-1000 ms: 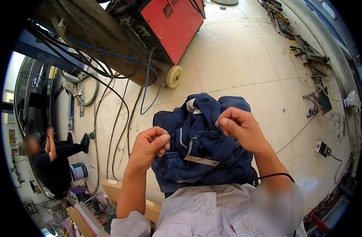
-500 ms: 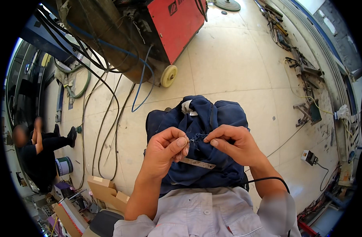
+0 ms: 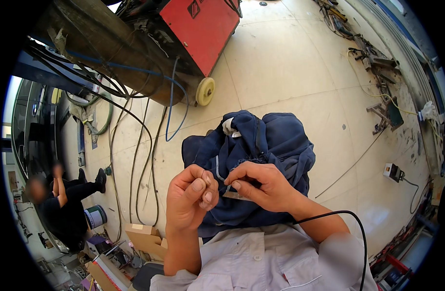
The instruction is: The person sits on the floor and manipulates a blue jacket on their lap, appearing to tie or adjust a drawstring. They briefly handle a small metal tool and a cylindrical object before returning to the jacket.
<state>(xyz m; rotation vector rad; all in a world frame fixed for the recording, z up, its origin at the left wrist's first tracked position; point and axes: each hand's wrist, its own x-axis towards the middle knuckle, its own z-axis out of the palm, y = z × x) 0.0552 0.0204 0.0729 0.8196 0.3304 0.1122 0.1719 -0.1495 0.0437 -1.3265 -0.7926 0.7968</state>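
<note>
1. While the crumpled dark blue cloth garment (image 3: 261, 160) lay bunched in the person's lap, both hands worked at its front.
2. The left hand (image 3: 188, 199) was curled closed, thumb and fingertips pinched together just beside the fabric.
3. The right hand (image 3: 261, 184) pinched a seam, pressing on a thin flat grey strip (image 3: 234, 195).
4. Behind stood a red wheeled metal machine (image 3: 203, 24), black cables (image 3: 135, 145) trailing over the floor.
</note>
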